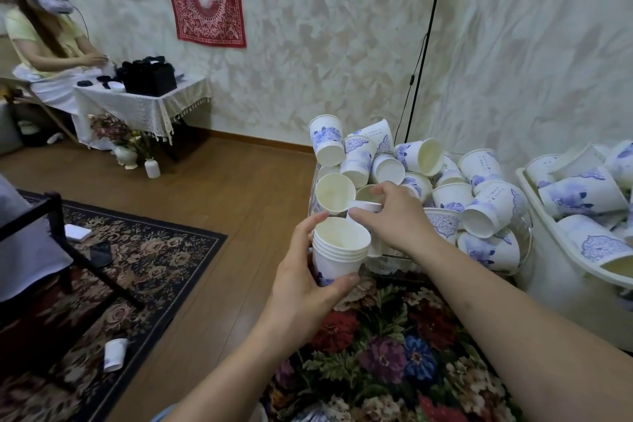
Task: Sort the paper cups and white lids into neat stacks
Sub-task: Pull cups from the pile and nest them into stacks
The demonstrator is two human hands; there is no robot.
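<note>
- Stack (340,252): nested paper cups, light, crushable; your left hand (301,279) wraps its wall, near centre.
- Cup (364,207): your right hand (390,216) pinches its rim, beside the pile (445,181). Hold rims gently.

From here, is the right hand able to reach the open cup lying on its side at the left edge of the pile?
Probably yes. The right hand already pinches a cup just beside that open cup, and nothing lies between them. The left hand holds the nested stack lower, out of the way.
</note>
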